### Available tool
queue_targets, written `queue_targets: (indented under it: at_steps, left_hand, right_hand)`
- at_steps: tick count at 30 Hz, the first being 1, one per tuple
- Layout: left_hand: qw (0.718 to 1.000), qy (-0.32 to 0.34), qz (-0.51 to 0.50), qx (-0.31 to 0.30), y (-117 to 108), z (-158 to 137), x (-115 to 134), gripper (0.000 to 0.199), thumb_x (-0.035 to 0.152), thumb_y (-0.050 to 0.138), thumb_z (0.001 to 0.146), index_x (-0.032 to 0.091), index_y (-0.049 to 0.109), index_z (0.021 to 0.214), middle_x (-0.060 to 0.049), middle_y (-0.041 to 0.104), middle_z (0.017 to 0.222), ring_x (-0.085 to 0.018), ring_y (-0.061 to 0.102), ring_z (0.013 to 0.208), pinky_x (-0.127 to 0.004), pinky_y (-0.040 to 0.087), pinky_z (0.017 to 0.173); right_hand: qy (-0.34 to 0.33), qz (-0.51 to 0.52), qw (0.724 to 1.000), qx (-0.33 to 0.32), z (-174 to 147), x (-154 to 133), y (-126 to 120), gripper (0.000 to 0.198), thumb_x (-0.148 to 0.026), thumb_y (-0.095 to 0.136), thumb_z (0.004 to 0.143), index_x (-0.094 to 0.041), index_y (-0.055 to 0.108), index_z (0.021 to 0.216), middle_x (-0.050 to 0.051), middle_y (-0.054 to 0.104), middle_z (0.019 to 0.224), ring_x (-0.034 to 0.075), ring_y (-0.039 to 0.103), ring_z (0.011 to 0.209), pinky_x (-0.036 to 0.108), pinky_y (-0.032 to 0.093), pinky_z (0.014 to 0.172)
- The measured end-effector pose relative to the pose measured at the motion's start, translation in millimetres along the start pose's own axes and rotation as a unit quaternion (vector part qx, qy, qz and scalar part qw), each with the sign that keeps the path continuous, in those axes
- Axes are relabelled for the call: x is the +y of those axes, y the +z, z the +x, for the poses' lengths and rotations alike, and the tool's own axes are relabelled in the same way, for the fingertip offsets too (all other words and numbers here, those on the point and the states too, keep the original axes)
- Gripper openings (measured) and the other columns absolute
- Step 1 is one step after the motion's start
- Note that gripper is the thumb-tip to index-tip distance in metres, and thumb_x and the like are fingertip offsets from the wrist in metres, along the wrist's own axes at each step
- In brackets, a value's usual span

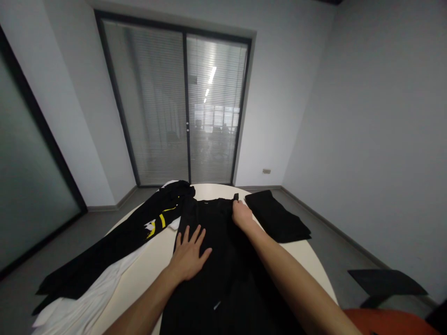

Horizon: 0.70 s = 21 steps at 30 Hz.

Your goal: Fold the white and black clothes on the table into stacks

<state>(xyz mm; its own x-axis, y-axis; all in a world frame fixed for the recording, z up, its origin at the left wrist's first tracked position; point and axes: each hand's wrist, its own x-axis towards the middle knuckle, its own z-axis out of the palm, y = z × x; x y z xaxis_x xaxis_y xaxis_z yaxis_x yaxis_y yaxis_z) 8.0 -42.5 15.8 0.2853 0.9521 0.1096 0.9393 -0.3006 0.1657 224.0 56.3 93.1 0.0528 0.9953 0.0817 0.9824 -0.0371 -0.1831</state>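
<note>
A black garment that looks like a pair of pants lies spread in front of me, its waist edge at the far end and its near end running out of the picture. Flat on its left part rests my left hand, open with the fingers spread. My right hand is closed on the far right corner of the waist edge, where a small bit of black cloth sticks up past the fingers. A small pale mark shows on the cloth lower down.
The pale round table carries a folded black garment on the right. To the left lie a black garment with yellow stripes and a white one, hanging over the edge. An orange chair stands at the lower right.
</note>
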Motion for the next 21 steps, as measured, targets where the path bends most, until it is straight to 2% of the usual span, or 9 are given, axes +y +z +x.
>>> queue_targets:
  at_steps: [5, 9, 13, 18, 21]
  left_hand:
    - [1.000, 0.001, 0.000, 0.000, -1, -1, 1, 0.072, 0.064, 0.030, 0.095, 0.026, 0.030, 0.156, -0.001, 0.019, 0.164, -0.041, 0.011, 0.150, -0.063, 0.016, 0.118]
    - [1.000, 0.001, 0.003, 0.001, -1, 0, 1, 0.072, 0.064, 0.030, 0.095, 0.025, 0.030, 0.156, -0.001, 0.020, 0.164, -0.041, 0.011, 0.150, -0.063, 0.014, 0.118]
    - [1.000, 0.003, 0.002, 0.002, 0, 0, 0, 0.073, 0.065, 0.030, 0.094, 0.026, 0.030, 0.156, -0.001, 0.020, 0.164, -0.041, 0.011, 0.150, -0.063, 0.013, 0.118]
    - [1.000, 0.003, 0.003, 0.003, 1, 0, -1, 0.073, 0.066, 0.029, 0.094, 0.026, 0.030, 0.156, -0.001, 0.020, 0.164, -0.041, 0.010, 0.150, -0.064, 0.013, 0.118]
    - [1.000, 0.003, 0.002, 0.003, -1, -1, 0, 0.072, 0.065, 0.030, 0.094, 0.026, 0.031, 0.155, -0.001, 0.020, 0.164, -0.041, 0.010, 0.150, -0.063, 0.014, 0.118]
  right_hand:
    - [-0.067, -0.009, 0.998, -0.007, -12, -37, 10, 0.052, -0.004, 0.049, 0.086, -0.011, 0.048, 0.137, 0.021, 0.053, 0.133, 0.030, 0.054, 0.122, 0.039, 0.048, 0.094]
    - [-0.127, -0.005, 0.991, -0.048, -17, -53, 26, 0.070, -0.006, 0.057, 0.082, -0.010, 0.036, 0.148, 0.022, 0.051, 0.139, 0.031, 0.053, 0.125, 0.039, 0.045, 0.100]
    - [-0.161, -0.003, 0.984, -0.081, -18, -53, 36, 0.078, -0.010, 0.061, 0.080, -0.014, 0.032, 0.153, 0.021, 0.046, 0.145, 0.033, 0.050, 0.129, 0.040, 0.044, 0.102]
    - [-0.171, 0.007, 0.982, -0.078, -18, -43, 29, 0.065, -0.007, 0.054, 0.084, -0.020, 0.045, 0.147, 0.018, 0.050, 0.139, 0.030, 0.057, 0.122, 0.039, 0.045, 0.100]
    - [-0.187, 0.022, 0.980, -0.070, -21, -41, 24, 0.065, -0.011, 0.054, 0.086, -0.024, 0.041, 0.148, 0.014, 0.050, 0.139, 0.025, 0.058, 0.123, 0.034, 0.044, 0.101]
